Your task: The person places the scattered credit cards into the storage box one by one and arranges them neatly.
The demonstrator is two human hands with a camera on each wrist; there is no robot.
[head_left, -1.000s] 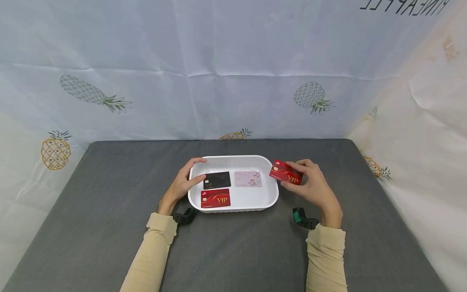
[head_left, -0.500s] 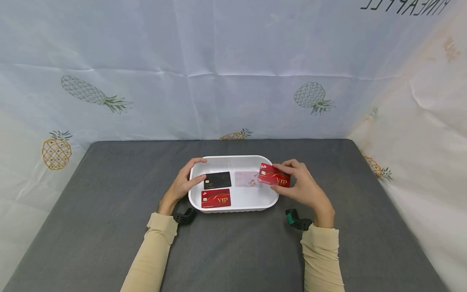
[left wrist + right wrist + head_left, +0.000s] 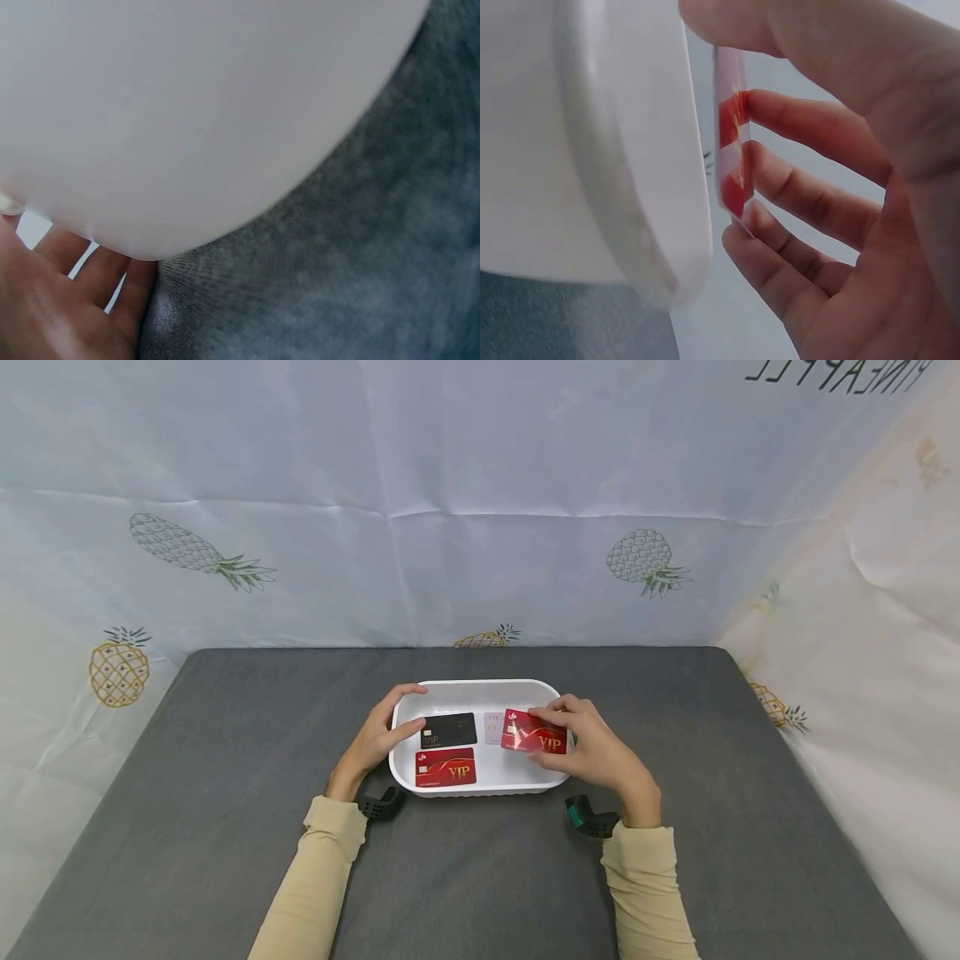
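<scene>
My right hand pinches a red VIP card by its right part, above the right side of a white oval tray. Edge-on in the right wrist view, the card sits between thumb and fingers, beside the tray wall. Below it lies a pale pink VIP card, mostly covered. My left hand grips the tray's left end, thumb over the rim. In the left wrist view, its fingers lie along the tray's outer wall. A black VIP card lies near that thumb, with another red VIP card in front.
The tray stands on a table with a dark grey cloth. Behind it hangs a pale curtain printed with pineapples. Each wrist wears a black band; the right one carries a green patch.
My right hand has moved left with the red card, from outside the tray's right rim to above the pink card, now largely hidden. The left hand keeps its place on the tray.
</scene>
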